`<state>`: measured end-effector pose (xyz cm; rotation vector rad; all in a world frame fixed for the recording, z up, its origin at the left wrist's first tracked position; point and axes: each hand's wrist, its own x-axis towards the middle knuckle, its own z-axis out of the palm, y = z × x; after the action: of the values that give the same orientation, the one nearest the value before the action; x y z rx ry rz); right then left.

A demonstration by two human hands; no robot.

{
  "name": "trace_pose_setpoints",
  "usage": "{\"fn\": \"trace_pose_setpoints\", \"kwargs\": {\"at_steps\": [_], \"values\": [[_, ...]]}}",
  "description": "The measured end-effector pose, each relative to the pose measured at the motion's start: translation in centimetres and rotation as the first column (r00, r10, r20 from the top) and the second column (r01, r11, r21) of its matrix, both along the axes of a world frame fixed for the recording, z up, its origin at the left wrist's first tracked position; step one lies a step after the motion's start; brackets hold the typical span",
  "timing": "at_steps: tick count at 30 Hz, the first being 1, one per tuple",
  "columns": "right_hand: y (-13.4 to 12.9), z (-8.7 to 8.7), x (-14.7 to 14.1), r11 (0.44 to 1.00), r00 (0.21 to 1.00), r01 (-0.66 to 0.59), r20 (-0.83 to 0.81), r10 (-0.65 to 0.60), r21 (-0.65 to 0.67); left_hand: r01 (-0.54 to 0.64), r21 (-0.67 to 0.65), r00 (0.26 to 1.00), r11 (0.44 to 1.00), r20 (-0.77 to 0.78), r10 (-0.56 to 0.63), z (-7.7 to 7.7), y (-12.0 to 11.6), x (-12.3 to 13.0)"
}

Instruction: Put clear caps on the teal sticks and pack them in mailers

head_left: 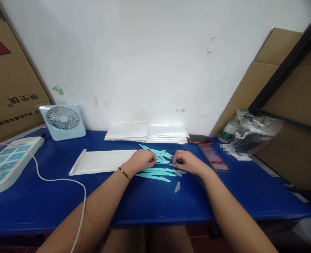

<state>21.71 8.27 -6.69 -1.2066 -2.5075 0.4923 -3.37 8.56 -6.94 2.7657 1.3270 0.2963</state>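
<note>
Several thin turquoise eyebrow razors (155, 173) lie in a loose pile on the blue table, pointing mostly left to right. My left hand (144, 160), with a ring and a dark bracelet, is closed over the pile's left side. Its fingers seem to grip a razor's handle, partly hidden beneath them. Just right of the pile, my right hand (187, 161) is closed in a pinch on a small clear plastic cap at the razor's end. Several more translucent caps (177, 187) lie below that hand. A white padded sheet or pouch (100, 162) rests left of my left hand.
Two white stacks of flat packets (126, 132) stand against the wall. Left are a blue fan (63, 121) and a power strip (13, 158), its white cable crossing my left forearm. Right are two phones (214, 160), a bottle (228, 131) and a clear plastic bag (255, 133).
</note>
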Motion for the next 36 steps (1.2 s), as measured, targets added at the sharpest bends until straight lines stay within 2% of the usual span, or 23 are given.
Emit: {"fn": "trace_pose_setpoints", "kwargs": {"at_steps": [5,10,19,28,32,36], "values": [[0.1,-0.3,0.3,0.98,0.992,0.119,-0.025,-0.125,-0.158,0.043,-0.027,0.999,0.999,0.019,-0.043,-0.1,0.1,-0.3],[0.1,-0.6,0.1,0.971,0.99,0.097,-0.074,-0.116,-0.216,0.045,-0.036,0.999,0.998,0.023,-0.044,-0.1,0.1,-0.3],[0.1,-0.7,0.0,0.97,0.979,0.135,-0.125,-0.162,-0.203,0.037,-0.034,0.998,0.999,0.059,-0.035,-0.4,0.5,-0.5],[-0.3,-0.4,-0.8,0.97,0.969,0.121,-0.188,-0.162,-0.211,0.067,0.042,0.993,0.997,0.098,-0.071,0.4,-0.2,0.3],[-0.2,-0.3,-0.2,0.974,0.972,0.146,-0.157,-0.174,-0.175,0.046,0.106,0.998,0.993,0.028,-0.049,0.9,-0.3,0.1],[-0.1,-0.1,0.6,0.967,0.96,0.153,-0.202,-0.194,-0.202,0.016,0.11,1.0,0.994,-0.013,-0.014,1.2,-0.1,-0.4]]}}
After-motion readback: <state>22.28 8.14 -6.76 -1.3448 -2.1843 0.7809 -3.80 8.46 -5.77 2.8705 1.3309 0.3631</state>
